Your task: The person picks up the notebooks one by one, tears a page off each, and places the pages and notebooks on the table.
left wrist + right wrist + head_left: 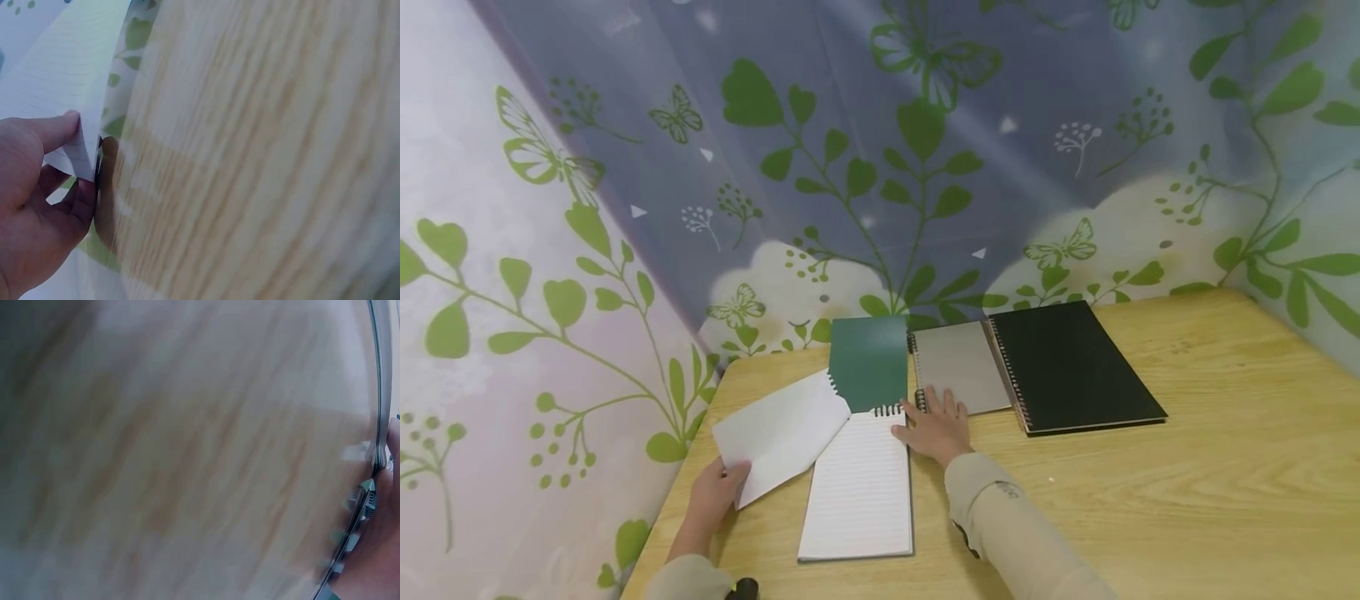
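Note:
A spiral notepad (859,492) lies open on the table, its lined page facing up and its green cover (868,362) folded out toward the wall. One white sheet (786,437) is swung out to the left, still meeting the coil at its upper end. My left hand (718,493) pinches the corner of that sheet between thumb and fingers; the left wrist view shows faint lines on the paper (69,69). Spread fingers of my right hand (938,429) rest at the notepad's upper right corner, beside the coil. The right wrist view catches only part of this hand (369,550).
Right of the green cover lies a grey spiral notebook (962,367), close to my right fingertips. A larger black spiral notebook (1071,367) adjoins it. The wooden table (1240,467) meets a patterned cloth (850,167) at the back and left.

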Tool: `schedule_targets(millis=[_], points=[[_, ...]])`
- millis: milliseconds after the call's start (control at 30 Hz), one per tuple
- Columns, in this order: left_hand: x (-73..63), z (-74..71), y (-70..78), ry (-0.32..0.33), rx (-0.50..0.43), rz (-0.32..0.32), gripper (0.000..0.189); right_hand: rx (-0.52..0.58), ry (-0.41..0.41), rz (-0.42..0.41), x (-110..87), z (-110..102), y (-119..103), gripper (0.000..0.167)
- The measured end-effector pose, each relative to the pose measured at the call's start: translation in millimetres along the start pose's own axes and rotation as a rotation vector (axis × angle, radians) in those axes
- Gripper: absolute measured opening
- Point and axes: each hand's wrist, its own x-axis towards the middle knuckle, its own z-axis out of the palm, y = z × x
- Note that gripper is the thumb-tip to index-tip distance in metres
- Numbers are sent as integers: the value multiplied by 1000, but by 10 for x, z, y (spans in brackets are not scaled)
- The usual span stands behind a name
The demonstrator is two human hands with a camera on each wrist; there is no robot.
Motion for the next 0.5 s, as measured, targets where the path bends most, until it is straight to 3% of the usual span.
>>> schedule_targets(millis=[200,500], points=[[-1,-8,-3,11,-48,-14,50,0,-2,-3,-14,-1,-8,58],[26,-32,14,16,-36,-14,52,-7,5,-1,-15,-22,-9,58]])
